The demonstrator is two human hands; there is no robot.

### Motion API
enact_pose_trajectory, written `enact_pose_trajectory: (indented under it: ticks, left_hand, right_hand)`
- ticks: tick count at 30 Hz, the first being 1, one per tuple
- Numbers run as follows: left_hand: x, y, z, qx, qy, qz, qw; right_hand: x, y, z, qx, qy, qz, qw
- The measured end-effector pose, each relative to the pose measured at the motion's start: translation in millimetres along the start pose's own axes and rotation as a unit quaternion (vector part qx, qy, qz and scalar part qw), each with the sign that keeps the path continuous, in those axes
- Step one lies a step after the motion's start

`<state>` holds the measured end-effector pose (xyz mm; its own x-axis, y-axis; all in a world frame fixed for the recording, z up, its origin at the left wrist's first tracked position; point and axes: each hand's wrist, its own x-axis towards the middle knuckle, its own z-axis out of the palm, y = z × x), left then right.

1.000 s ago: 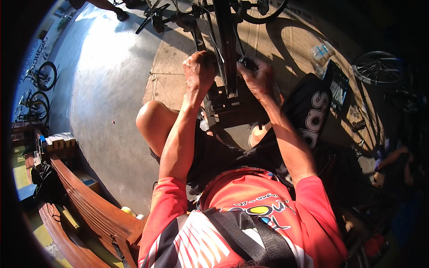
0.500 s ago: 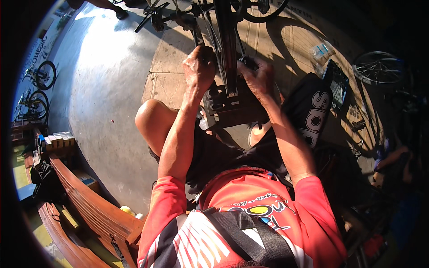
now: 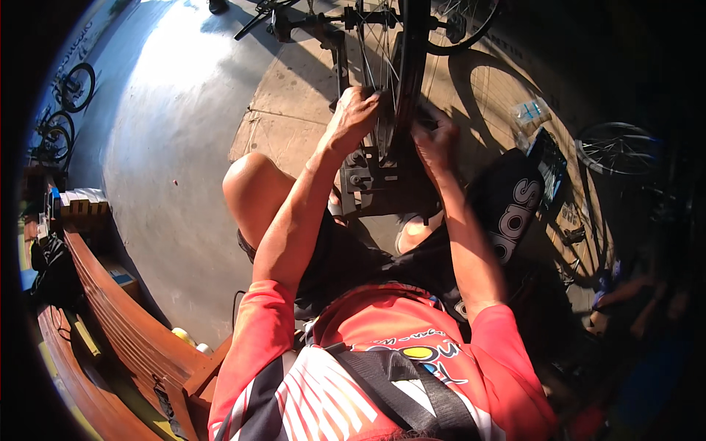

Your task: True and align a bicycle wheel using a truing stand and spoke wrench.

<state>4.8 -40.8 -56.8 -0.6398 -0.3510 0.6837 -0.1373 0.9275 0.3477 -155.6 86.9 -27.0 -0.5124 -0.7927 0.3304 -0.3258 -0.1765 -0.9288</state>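
A bicycle wheel (image 3: 412, 62) stands upright in front of me, seen almost edge-on, held at its axle in a dark metal stand (image 3: 397, 192). At the left side of the spokes, just above the stand's base, my left hand (image 3: 357, 115) is closed, with its fingertips in among the spokes. My right hand (image 3: 437, 137) is against the rim's right side, fingers bent and closed in shadow. What either hand pinches is too dark and small to make out.
Flattened cardboard (image 3: 283, 121) lies under the stand. To the right are a clear plastic packet (image 3: 531, 115) and a loose wheel (image 3: 616, 148). A wooden bench (image 3: 140, 323) stands at the left. Bicycles (image 3: 76, 88) stand farther off at the left, and another person's limbs (image 3: 629, 298) show at the right.
My left hand has left the stand's left arm and moved right, to the spokes. My right hand has shifted slightly down, staying beside the rim. The whole view has shifted a little.
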Motion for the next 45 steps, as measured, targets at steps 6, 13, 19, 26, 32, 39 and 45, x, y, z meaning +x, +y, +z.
enact_pose_trajectory:
  ticks: [6,13,19,26,32,39,45]
  left_hand:
    - [7,21,-8,-0.108,0.016,-0.139,0.984]
    - [28,44,-26,-0.252,-0.022,-0.448,0.858]
    - [24,61,-36,-0.205,0.055,-0.349,0.913]
    - [24,71,-63,-0.166,-0.195,-0.353,0.900]
    - [15,70,-70,-0.284,-0.157,-0.470,0.821]
    - [14,74,-50,-0.241,-0.097,-0.423,0.868]
    - [29,79,-38,-0.137,-0.110,-0.382,0.907]
  right_hand:
    - [-14,-6,-13,0.117,-0.120,0.136,0.976]
    - [-20,-18,-14,0.236,-0.175,0.212,0.932]
    - [-13,-30,-15,0.206,-0.210,0.218,0.931]
    - [-8,-30,-16,0.179,-0.273,0.201,0.924]
    - [-1,-43,-19,0.162,-0.261,0.215,0.927]
    - [0,-40,-27,0.176,-0.243,0.262,0.917]
    - [-3,-21,-22,0.259,-0.278,0.223,0.898]
